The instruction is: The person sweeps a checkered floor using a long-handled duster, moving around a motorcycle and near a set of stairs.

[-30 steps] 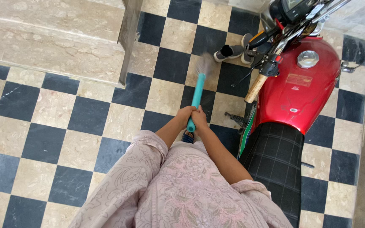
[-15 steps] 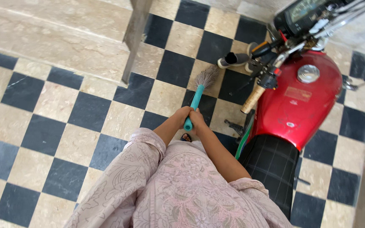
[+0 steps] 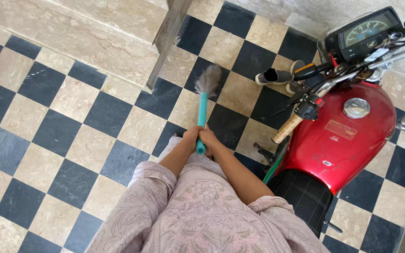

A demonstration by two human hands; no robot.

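Note:
I hold a broom with a teal handle [image 3: 202, 117] in both hands, in front of my body. My left hand [image 3: 191, 136] and my right hand [image 3: 208, 137] are wrapped side by side around the lower end of the handle. The grey bristle head [image 3: 208, 78] rests on the black and cream checkered floor [image 3: 71, 126], pointing away from me towards a stone step. My pale pink patterned garment fills the bottom of the view.
A red motorcycle [image 3: 343, 131] with a dark seat stands close on my right, its handlebar grip [image 3: 287, 129] reaching towards my arm. A grey shoe [image 3: 273, 76] lies by its front. A marble step [image 3: 94, 33] and a metal post [image 3: 167, 40] lie ahead on the left.
The bristle head has swept leftwards across the floor, away from the shoe and towards the post. Both hands stay on the handle. The view has shifted, showing more of the motorcycle's front.

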